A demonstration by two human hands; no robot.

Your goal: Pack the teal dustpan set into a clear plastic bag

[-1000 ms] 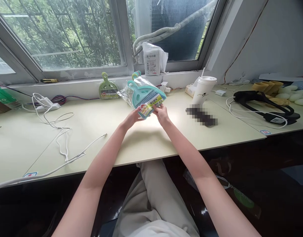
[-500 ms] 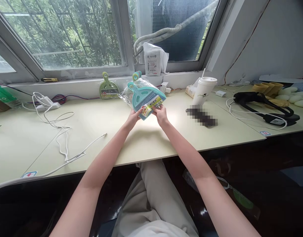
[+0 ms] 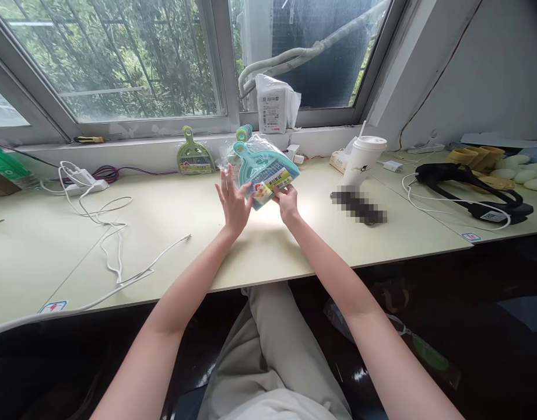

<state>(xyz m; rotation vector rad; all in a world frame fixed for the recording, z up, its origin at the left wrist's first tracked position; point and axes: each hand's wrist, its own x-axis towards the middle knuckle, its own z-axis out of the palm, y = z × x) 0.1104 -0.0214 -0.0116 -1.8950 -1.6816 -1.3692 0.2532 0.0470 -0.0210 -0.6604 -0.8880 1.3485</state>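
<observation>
The broom set (image 3: 265, 170), a teal mini dustpan and brush in a clear wrapper with a printed label, is held up above the desk (image 3: 172, 221) in front of the window sill. The right hand (image 3: 287, 201) pinches its lower edge at the label, fingers closed on the pack. The left hand (image 3: 233, 198) is spread open with fingers apart, just left of the pack and close against its wrapper; whether it touches cannot be told. A green broom set (image 3: 193, 154) leans against the sill behind, left of the held one. A white cup (image 3: 362, 158) with a straw stands to the right, well apart from the hands. A white cable (image 3: 106, 233) trails across the desk on the left, running back to a power strip (image 3: 82, 182). A white packet (image 3: 274, 108) sits on the sill above the held pack.
</observation>
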